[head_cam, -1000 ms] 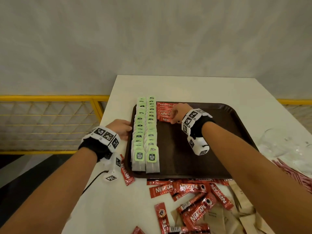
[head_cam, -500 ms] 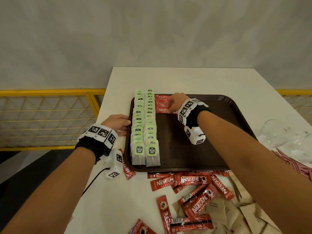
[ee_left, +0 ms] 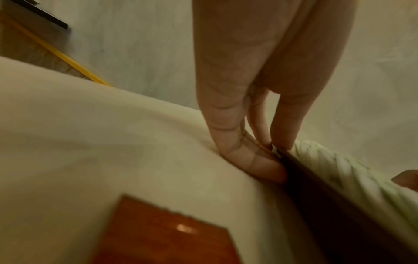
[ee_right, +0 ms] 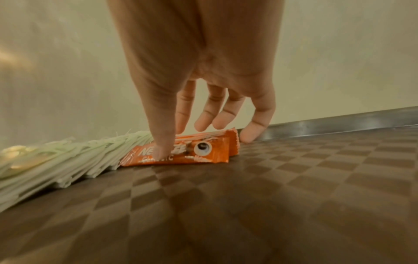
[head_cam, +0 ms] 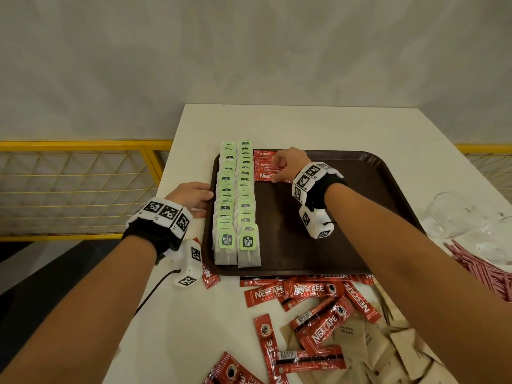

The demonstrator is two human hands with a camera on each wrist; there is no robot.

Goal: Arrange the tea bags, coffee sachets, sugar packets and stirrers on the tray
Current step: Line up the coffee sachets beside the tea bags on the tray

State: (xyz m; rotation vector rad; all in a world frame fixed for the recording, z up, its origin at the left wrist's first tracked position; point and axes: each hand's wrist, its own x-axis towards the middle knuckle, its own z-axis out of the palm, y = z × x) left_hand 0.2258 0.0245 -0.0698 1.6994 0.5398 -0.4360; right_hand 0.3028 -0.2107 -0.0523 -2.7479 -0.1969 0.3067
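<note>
The right hand (head_cam: 288,164) reaches down onto the tray (head_cam: 346,217) at its far left part, fingers spread and nearly straight, thumb pressing the top of a small stack of red coffee sachets (head_cam: 264,169) while the little finger touches the tray floor just past the stack's right end; it presses rather than grips. That stack lies flat, touching the right side of the two long rows of green-tagged tea bags (head_cam: 235,206) that run from the tray's far edge to its near edge along its left side. The left hand (head_cam: 192,196) rests on the table (head_cam: 304,126) just outside the tray's left rim, fingers fairly straight, their tips against the rim, holding nothing.

To the right of the sachet stack, the rest of the tray's brown floor is bare up to its right rim.

Off the tray's near edge, loose coffee sachets (head_cam: 313,314) lie scattered on the table, with brown sugar packets (head_cam: 388,353) heaped beside them nearer the table's near right corner. Pink stirrers (head_cam: 482,270) lie in a pile past the tray's right near corner, beside clear glasses (head_cam: 454,214).
</note>
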